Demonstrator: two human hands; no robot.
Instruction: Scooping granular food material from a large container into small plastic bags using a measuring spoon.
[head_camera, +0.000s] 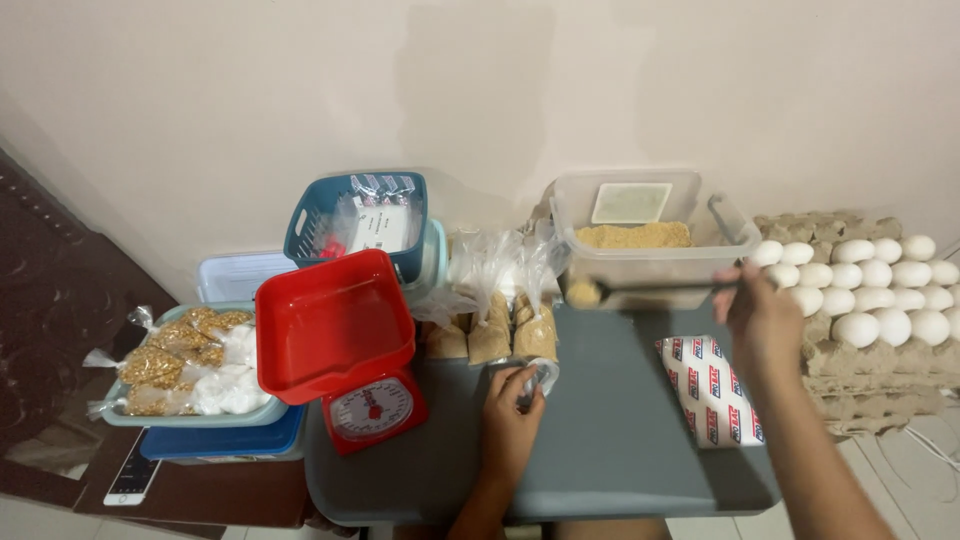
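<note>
My left hand (511, 415) rests on the grey table (620, 440) and holds a small clear plastic bag (540, 376) at its mouth. My right hand (762, 310) grips a long-handled spoon (640, 288) whose bowl carries a heap of brown granules (583, 293), held just in front of a clear plastic tub (650, 240) with the same brown granules inside. Filled clear bags of brown granules (510, 325) stand upright behind my left hand.
A red kitchen scale (340, 345) with a red tray stands at the left. Behind it sit a blue basket (360, 215) and stacked lids. A tray of packed bags (190, 365) lies far left, a phone (132, 478) below it. Egg cartons (870, 290) and a red-and-white printed packet (712, 388) are at the right.
</note>
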